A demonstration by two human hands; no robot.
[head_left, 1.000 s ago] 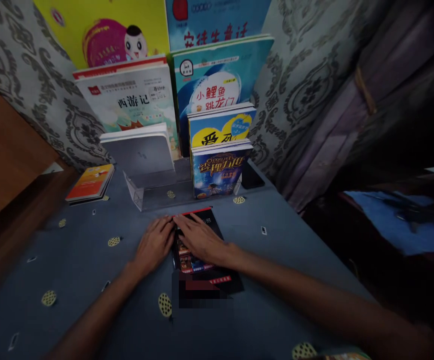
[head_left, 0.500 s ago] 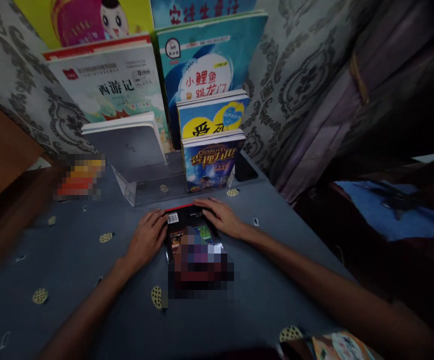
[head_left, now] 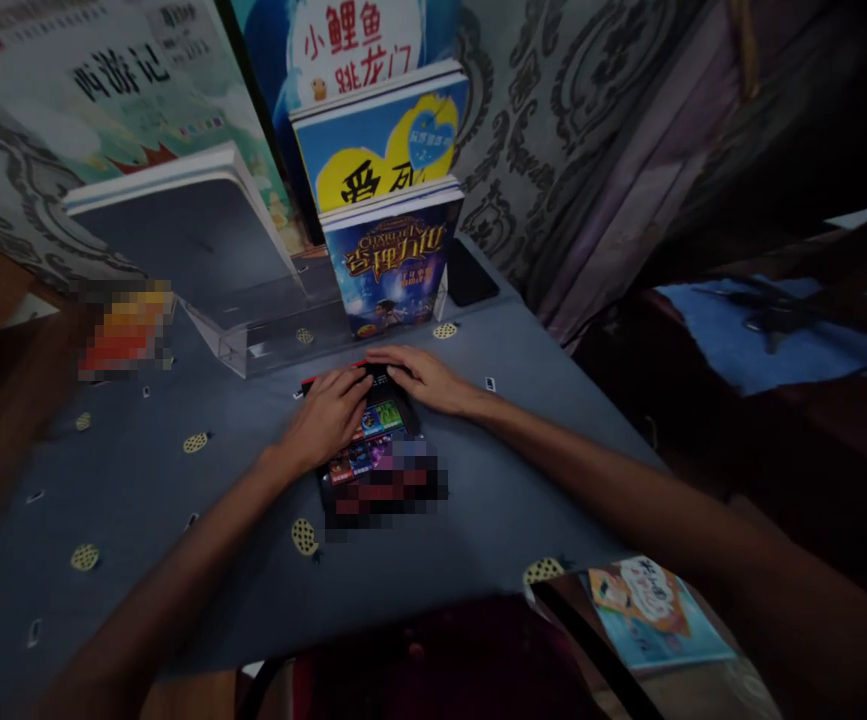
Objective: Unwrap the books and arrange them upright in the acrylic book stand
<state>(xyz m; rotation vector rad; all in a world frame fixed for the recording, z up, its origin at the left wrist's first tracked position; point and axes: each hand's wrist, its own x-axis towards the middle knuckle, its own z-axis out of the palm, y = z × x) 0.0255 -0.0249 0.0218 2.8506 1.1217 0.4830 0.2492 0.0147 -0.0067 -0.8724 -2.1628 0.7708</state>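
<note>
A dark book (head_left: 384,415) with rows of small colour pictures lies flat on the table in front of me. Its near end is blurred by pixels. My left hand (head_left: 334,412) rests palm down across the book's upper left part, fingers stretched out and together. At the far right corner my right hand (head_left: 427,382) lies with its fingers extended over the top edge. The fingertips of both hands nearly meet there and cover most of that edge, where a red strip shows. Neither hand grips the book.
Behind the book, a clear stand (head_left: 234,355) holds upright books, including a blue book (head_left: 395,265) and a grey-backed book (head_left: 193,245). A black phone-like slab (head_left: 472,285) lies beside them. A pixelated red-orange item (head_left: 127,328) sits left. Another book (head_left: 662,620) lies below the table's near edge.
The view has tilted down and closer. My left hand has slid from the book's left edge onto its cover, covering the barcode. My right hand stays at the far right corner.
</note>
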